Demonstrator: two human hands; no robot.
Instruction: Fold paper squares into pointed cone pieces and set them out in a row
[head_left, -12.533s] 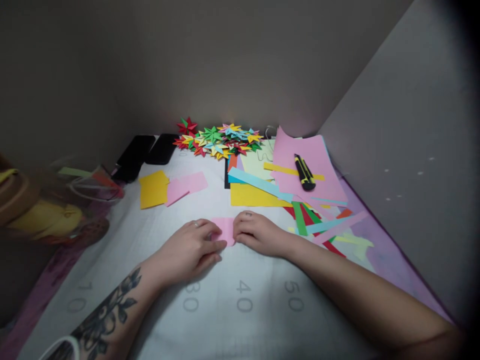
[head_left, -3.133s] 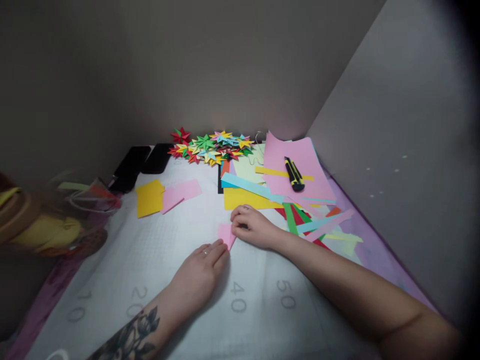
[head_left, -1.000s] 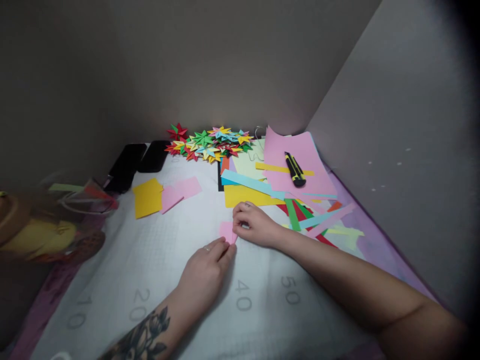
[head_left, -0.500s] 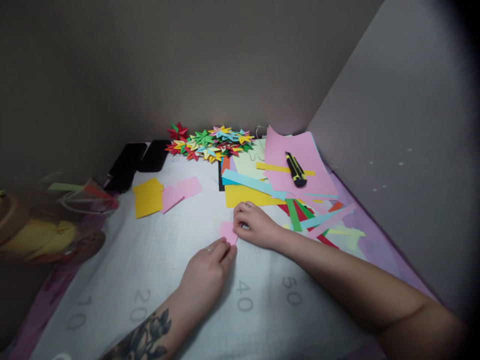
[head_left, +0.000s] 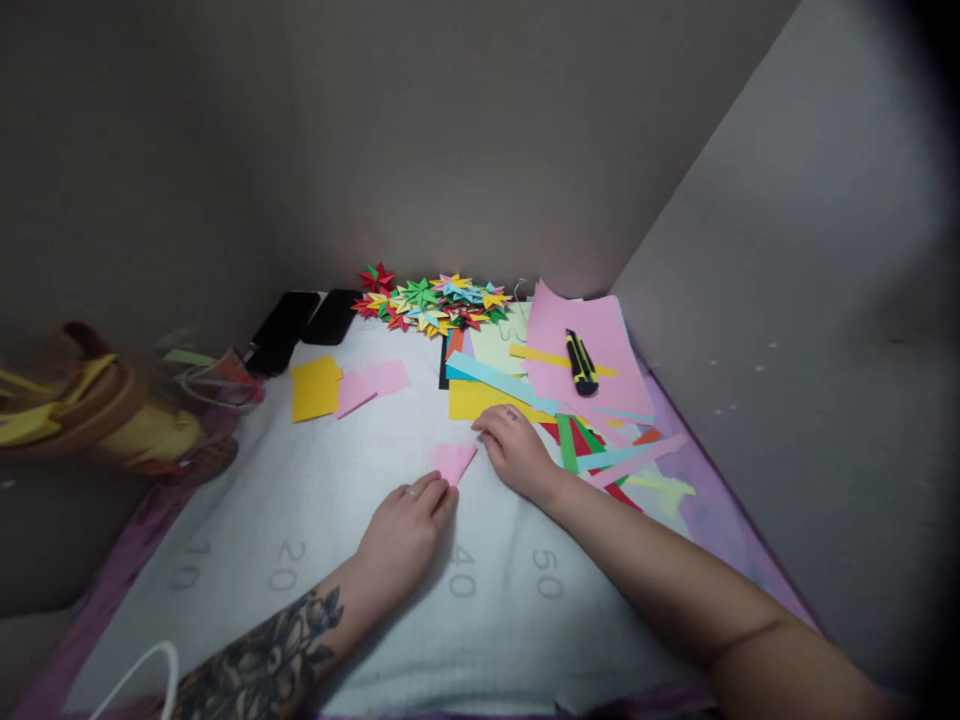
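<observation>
A small pink paper (head_left: 453, 460) with a slanted folded edge on its right side lies on the white gridded sheet. My left hand (head_left: 411, 515), wearing a ring, grips its lower corner between thumb and fingers. Just right of the paper, my right hand (head_left: 517, 452) hovers with bent fingers slightly apart, holding nothing that I can see. To the left lie pink paper pieces (head_left: 386, 377) and a yellow paper stack (head_left: 315, 390).
Folded paper stars (head_left: 431, 300) are heaped along the back wall. A utility knife (head_left: 580, 362) rests on pink sheets (head_left: 630, 385). Coloured strips (head_left: 626, 460) lie at right, two black phones (head_left: 330, 317) at back left. A clay pot (head_left: 112, 400) stands at the left edge.
My right hand has let go of the pink paper and drawn slightly away. The paper's right side now shows a slanted fold. My left hand keeps its hold. The view has shifted.
</observation>
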